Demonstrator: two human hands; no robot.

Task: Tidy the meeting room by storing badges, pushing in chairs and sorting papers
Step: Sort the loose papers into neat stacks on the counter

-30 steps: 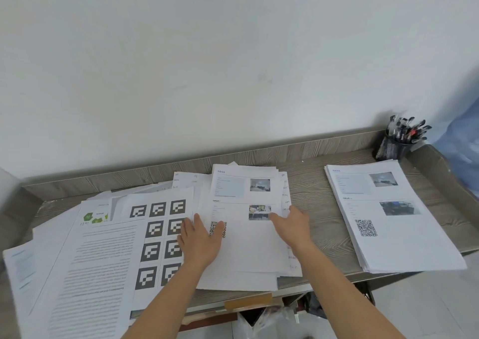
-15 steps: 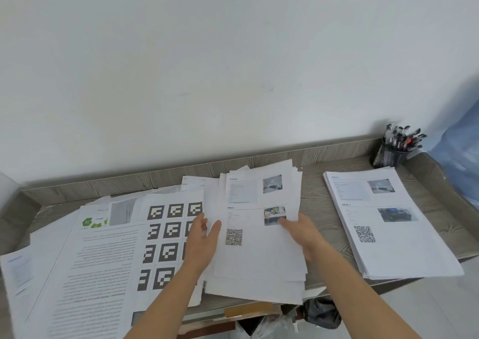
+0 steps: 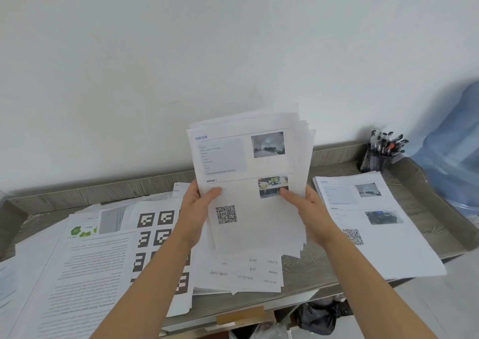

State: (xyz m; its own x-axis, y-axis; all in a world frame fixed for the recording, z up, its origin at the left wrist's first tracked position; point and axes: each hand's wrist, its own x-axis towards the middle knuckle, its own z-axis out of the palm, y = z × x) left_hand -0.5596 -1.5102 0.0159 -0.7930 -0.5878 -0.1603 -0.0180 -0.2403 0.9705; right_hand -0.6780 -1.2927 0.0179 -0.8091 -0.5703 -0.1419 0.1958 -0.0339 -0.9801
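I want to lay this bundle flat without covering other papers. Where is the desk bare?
Bare desk shows in a strip between the handwritten sheet and the right stack, probably narrower than the bundle. More wood lies behind that stack, beside the pen holder. The left half is crowded with overlapping sheets.

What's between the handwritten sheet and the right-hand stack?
Head view: only bare desk between the handwritten sheet and the right-hand stack.
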